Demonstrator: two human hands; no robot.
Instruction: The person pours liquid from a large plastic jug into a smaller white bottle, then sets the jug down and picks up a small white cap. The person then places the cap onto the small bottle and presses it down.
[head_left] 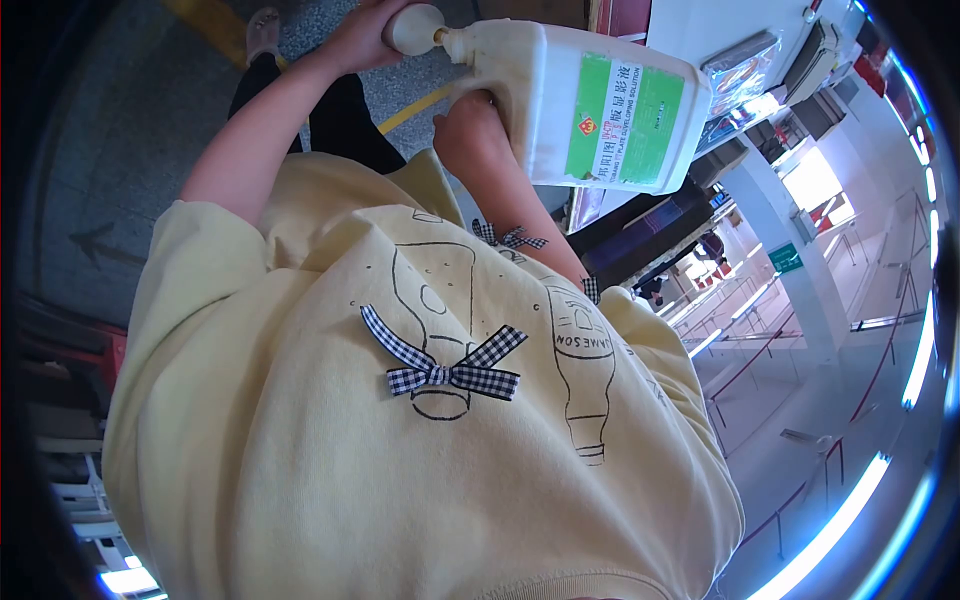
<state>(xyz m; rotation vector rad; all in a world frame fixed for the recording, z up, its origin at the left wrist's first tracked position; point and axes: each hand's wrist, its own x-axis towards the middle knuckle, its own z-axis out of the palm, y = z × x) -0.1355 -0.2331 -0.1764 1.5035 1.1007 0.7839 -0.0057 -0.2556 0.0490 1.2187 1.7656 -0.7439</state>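
Note:
My right hand (pixel 468 125) is closed at the handle of a large off-white plastic jug (pixel 530 110), its fingers mostly hidden behind it. A green and white label (pixel 625 120) on the jug reads "PLATE DEVELOPING SOLUTION". The jug is tipped, with its mouth (pixel 458 45) pointing down and brownish liquid showing at the opening. Right against that mouth is a small off-white round cup or cap (pixel 415 29), held in my left hand (pixel 368 38). Whatever is inside the round piece is hidden.
Beyond the jug, plastic-wrapped packages (pixel 742 75) lie on a pale surface, with a dark box-like object (pixel 650 235) nearer. A yellow line (pixel 415 107) crosses the grey floor. A white pillar (pixel 790 230) bears a green sign (pixel 786 257). Someone's foot (pixel 263 32) shows at the top left.

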